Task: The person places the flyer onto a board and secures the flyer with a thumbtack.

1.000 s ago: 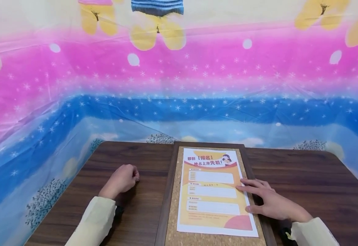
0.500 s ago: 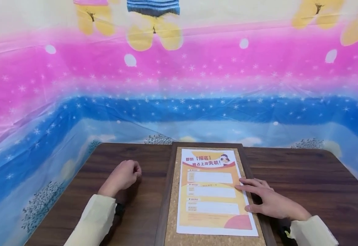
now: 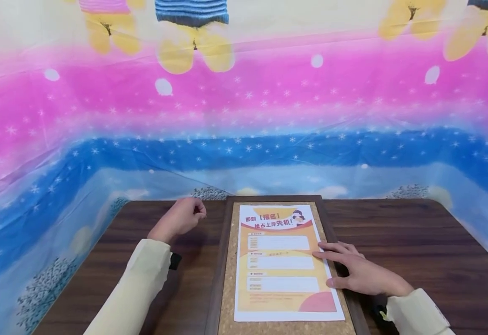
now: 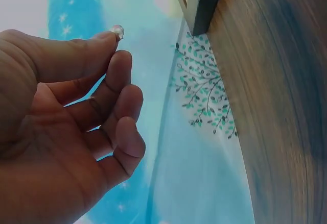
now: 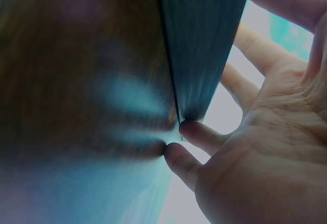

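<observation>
A printed paper sheet (image 3: pixel 283 302) with orange and yellow blocks lies on a cork board (image 3: pixel 227 298) framed in dark wood. My left hand (image 3: pixel 181 218) is raised left of the board's top end. Between thumb and forefinger it pinches a small, shiny, pearly bead-like piece (image 4: pixel 118 31); most of that piece is covered by the fingertips. The other left fingers curl loosely beneath. My right hand (image 3: pixel 363 272) reaches over the board's right rim, thumb and fingertips resting on the sheet's right edge. In the right wrist view, two fingers (image 5: pixel 184 160) of it touch the frame's side and the tabletop.
The dark wood table (image 3: pixel 403 232) has rounded far corners. Directly behind it hangs a pink and blue cloth backdrop (image 3: pixel 269 93) with printed snowflakes, which also runs along the left side.
My left hand has moved up and to the right, toward the table's far edge. The right hand stays on the sheet. The head view has shifted slightly, so the board appears further left.
</observation>
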The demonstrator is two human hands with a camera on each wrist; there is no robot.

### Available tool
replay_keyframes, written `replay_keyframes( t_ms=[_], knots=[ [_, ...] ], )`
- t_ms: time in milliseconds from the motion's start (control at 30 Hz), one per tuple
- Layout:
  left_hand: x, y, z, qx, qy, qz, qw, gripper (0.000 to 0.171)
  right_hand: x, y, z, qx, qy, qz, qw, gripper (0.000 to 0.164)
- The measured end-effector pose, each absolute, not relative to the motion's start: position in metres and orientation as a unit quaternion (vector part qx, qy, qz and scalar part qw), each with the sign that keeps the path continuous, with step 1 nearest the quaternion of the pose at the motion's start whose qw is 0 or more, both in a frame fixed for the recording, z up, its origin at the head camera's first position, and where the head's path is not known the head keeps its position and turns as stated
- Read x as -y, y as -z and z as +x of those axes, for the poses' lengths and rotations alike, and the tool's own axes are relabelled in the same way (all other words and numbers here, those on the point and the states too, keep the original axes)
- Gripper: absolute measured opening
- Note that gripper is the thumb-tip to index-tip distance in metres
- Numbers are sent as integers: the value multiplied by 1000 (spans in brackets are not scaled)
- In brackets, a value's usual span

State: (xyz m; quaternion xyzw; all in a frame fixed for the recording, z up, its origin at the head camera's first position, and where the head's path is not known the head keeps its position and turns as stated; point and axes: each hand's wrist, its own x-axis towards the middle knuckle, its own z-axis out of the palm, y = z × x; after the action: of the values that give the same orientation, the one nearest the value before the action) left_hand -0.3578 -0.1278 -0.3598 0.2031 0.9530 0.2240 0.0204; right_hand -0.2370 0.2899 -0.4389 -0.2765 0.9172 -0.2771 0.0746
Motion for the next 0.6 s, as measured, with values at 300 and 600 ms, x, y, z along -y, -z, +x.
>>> replay_keyframes(
  t_ms=[300,600],
  knots=[
    [97,359,-370,-949,-222,221,32,5,-294,437,-237,-917,275,-273,88,58],
    [56,364,-383,-949,-215,230,13,6,-293,436,-239,-920,273,-266,88,60]
  ],
)
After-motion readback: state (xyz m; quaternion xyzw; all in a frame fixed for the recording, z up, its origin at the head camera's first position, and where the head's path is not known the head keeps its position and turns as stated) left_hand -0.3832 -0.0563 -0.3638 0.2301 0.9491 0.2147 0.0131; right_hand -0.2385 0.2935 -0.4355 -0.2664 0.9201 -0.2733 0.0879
